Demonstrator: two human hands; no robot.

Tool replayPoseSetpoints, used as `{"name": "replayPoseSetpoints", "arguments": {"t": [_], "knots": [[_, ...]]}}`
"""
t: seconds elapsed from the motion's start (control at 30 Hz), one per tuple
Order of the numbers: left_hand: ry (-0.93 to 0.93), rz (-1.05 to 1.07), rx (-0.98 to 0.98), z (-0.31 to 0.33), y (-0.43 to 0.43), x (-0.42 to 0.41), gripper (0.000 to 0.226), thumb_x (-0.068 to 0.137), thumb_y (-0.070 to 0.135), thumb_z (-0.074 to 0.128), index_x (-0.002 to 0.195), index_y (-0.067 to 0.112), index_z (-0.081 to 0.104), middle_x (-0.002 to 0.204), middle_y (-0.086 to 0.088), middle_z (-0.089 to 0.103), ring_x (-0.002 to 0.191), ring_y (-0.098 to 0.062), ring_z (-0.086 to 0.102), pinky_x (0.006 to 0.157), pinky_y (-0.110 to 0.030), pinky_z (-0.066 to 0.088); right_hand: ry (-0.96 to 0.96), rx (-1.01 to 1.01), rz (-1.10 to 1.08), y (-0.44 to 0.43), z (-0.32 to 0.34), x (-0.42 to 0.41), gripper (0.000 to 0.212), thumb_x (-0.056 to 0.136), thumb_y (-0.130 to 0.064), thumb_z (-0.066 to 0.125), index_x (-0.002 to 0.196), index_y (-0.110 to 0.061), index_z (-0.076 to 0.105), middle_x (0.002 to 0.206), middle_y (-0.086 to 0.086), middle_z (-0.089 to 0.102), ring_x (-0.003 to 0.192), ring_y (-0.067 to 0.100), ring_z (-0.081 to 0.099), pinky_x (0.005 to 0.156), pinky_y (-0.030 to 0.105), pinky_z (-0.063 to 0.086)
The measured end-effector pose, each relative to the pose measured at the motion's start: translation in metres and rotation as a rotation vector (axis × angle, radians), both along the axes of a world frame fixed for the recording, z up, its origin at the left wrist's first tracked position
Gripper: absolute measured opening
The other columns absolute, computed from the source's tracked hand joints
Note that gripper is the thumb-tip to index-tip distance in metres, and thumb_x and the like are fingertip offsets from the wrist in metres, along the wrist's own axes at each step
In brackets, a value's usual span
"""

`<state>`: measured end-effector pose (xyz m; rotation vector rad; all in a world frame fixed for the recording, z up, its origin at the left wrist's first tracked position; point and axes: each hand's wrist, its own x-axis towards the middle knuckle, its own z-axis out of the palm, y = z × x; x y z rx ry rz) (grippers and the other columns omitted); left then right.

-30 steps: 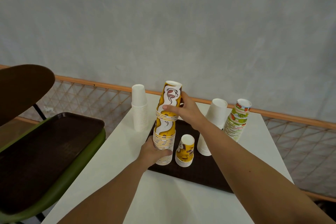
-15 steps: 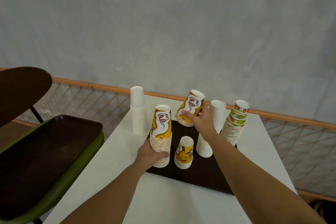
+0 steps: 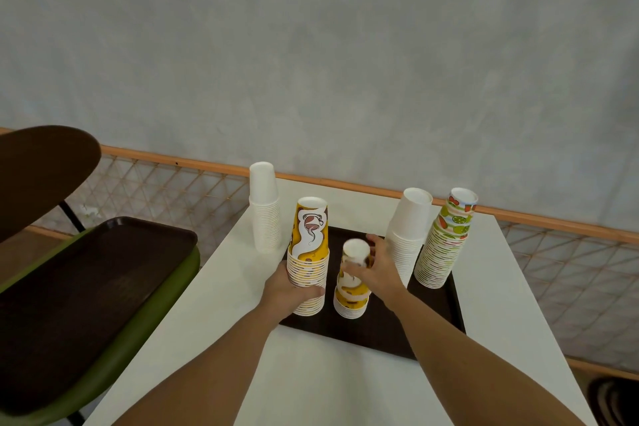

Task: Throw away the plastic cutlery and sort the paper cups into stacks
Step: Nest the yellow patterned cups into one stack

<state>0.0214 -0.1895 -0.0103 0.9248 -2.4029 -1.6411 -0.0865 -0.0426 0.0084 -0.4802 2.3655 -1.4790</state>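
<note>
white rectangular table against plain grey wall | dark brown flat plastic tray lying on table | orange wooden rail along wall, pale lattice mesh under it | left of table: green chair, second dark brown tray on its seat, dark brown rounded backrest above

White rectangular tabletop bearing two items directly. A dark brown rectangular plastic tray lies flat beneath both grips: the left hand holds a tall stack of yellow printed paper cups, and the right hand holds a shorter yellow stack, both stacks standing on the tray. A tall stack of plain white paper cups stands on the bare top beyond and left of the left grip, just off the tray's edge.
</note>
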Motion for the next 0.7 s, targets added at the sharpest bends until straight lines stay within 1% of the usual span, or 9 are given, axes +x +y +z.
{"name": "replayPoseSetpoints", "arguments": {"t": [0.07,0.17,0.2,0.3,0.37,0.47,0.53,0.6,0.7], "knots": [[0.007,0.000,0.006,0.001,0.000,-0.001,0.076,0.070,0.027,0.081,0.134,0.022,0.038,0.133,-0.001,0.052,0.123,-0.021,0.049,0.101,-0.037,0.043,-0.019,0.020,-0.006,-0.002,0.005,0.000,0.085,0.078,-0.026,0.075,0.144,-0.021,0.023,0.147,0.009,0.035,0.133,0.028,0.038,0.101,0.042,0.041],[0.013,-0.005,0.002,0.001,-0.001,-0.001,0.076,0.071,0.028,0.080,0.134,0.022,0.038,0.133,-0.001,0.052,0.122,-0.021,0.050,0.101,-0.038,0.043,0.008,-0.042,-0.003,-0.005,0.018,-0.001,0.077,0.082,-0.025,0.071,0.143,-0.024,0.025,0.148,0.009,0.034,0.135,0.027,0.035,0.103,0.043,0.039],[0.012,-0.008,-0.003,0.001,-0.001,-0.001,0.077,0.071,0.029,0.080,0.135,0.022,0.037,0.133,-0.001,0.051,0.123,-0.021,0.050,0.101,-0.038,0.043,0.023,-0.074,0.006,-0.006,0.024,-0.002,0.072,0.083,-0.021,0.069,0.142,-0.025,0.027,0.147,0.008,0.035,0.135,0.027,0.035,0.104,0.041,0.038],[0.017,-0.018,-0.008,0.002,0.000,-0.002,0.077,0.071,0.029,0.080,0.135,0.022,0.037,0.134,-0.002,0.051,0.123,-0.021,0.050,0.102,-0.038,0.043,0.063,-0.108,0.072,-0.010,0.042,-0.002,0.065,0.084,-0.004,0.062,0.139,-0.024,0.033,0.143,0.006,0.041,0.134,0.024,0.037,0.099,0.029,0.032],[0.019,-0.018,-0.008,0.003,0.001,-0.002,0.078,0.071,0.029,0.080,0.135,0.022,0.036,0.133,-0.002,0.051,0.123,-0.021,0.049,0.102,-0.037,0.043,0.063,-0.113,0.140,-0.016,0.054,-0.001,0.065,0.084,-0.004,0.061,0.140,-0.023,0.034,0.144,0.004,0.041,0.134,0.022,0.036,0.100,0.026,0.029],[0.022,-0.013,-0.003,0.004,0.005,-0.003,0.080,0.070,0.028,0.081,0.135,0.022,0.036,0.132,-0.002,0.051,0.122,-0.021,0.049,0.101,-0.036,0.043,0.032,-0.093,0.241,-0.027,0.066,0.006,0.073,0.084,-0.021,0.068,0.145,-0.024,0.028,0.146,0.003,0.039,0.134,0.021,0.037,0.107,0.033,0.032],[0.031,-0.016,-0.001,0.004,0.006,-0.003,0.079,0.070,0.027,0.081,0.135,0.022,0.036,0.131,-0.001,0.052,0.121,-0.020,0.050,0.100,-0.035,0.043,0.021,-0.047,0.267,-0.034,0.067,0.010,0.080,0.080,-0.030,0.072,0.145,-0.025,0.026,0.145,0.002,0.042,0.131,0.022,0.043,0.105,0.038,0.039],[0.033,-0.018,-0.003,0.005,0.007,-0.003,0.079,0.070,0.027,0.081,0.135,0.022,0.036,0.130,-0.001,0.052,0.121,-0.020,0.050,0.100,-0.035,0.043,0.004,-0.024,0.285,-0.040,0.067,0.013,0.080,0.077,-0.030,0.075,0.142,-0.024,0.028,0.141,0.001,0.047,0.125,0.023,0.050,0.103,0.042,0.045],[0.038,-0.024,-0.008,0.006,0.007,-0.002,0.078,0.070,0.026,0.081,0.134,0.022,0.037,0.129,-0.001,0.053,0.120,-0.020,0.050,0.100,-0.035,0.043,-0.002,-0.005,0.305,-0.043,0.066,0.015,0.077,0.075,-0.028,0.077,0.138,-0.022,0.034,0.135,0.001,0.052,0.121,0.023,0.054,0.102,0.044,0.046]]}}
